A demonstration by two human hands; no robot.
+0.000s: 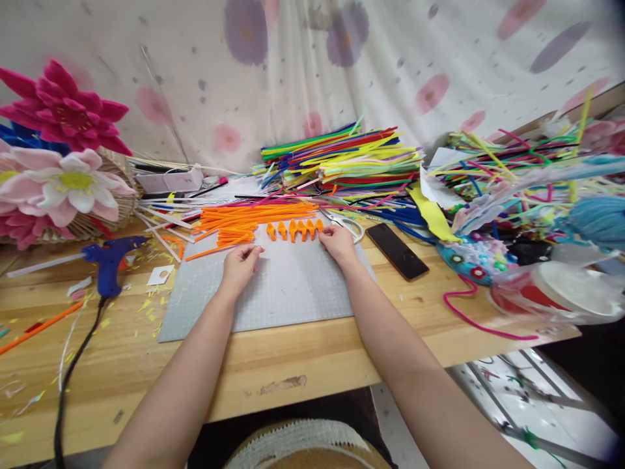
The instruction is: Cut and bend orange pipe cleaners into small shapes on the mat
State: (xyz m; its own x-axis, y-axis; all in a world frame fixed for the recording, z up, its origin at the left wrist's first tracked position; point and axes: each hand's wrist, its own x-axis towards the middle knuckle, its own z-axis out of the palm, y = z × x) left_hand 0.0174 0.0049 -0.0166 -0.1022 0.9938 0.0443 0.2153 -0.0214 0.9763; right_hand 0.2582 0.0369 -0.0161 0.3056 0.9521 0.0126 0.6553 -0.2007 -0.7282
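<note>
My right hand [338, 243] is at the right end of a row of small folded orange pipe-cleaner pieces [293, 229], its fingertips closed on the last one. My left hand [240, 268] rests over the grey cutting mat [293, 293], thumb and fingers pinched together; whatever may be between them is too small to make out. Just beyond it lie short cut orange pipe cleaners [237, 234], with longer orange pipe cleaners [263, 212] behind. Scissors [349, 225] lie partly hidden behind my right hand.
A blue glue gun [110, 260] with a black cord lies at left, near felt-like flowers [73, 179]. A phone [396, 251] sits right of the mat. Bundles of coloured pipe cleaners [346, 159] line the back. A plastic-wrapped tub [561, 290] stands near the right edge.
</note>
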